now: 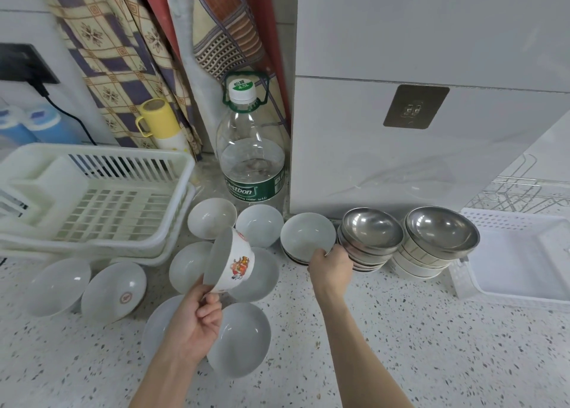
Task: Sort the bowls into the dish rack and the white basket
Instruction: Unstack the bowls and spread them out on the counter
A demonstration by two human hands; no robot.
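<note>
Bowls crowd the speckled counter (401, 330) — the left hand (191, 321) grips a tilted painted bowl (234, 261) near the white basket (101, 198) at far left, the right hand (331, 269) clasps a stacked white bowl (307, 235); each likely needs lifting to its container next.

Big water bottle (251, 158) beside a yellow cup (160, 121), patterned cloths (129, 53) behind, on a speckled counter (431, 346).
</note>
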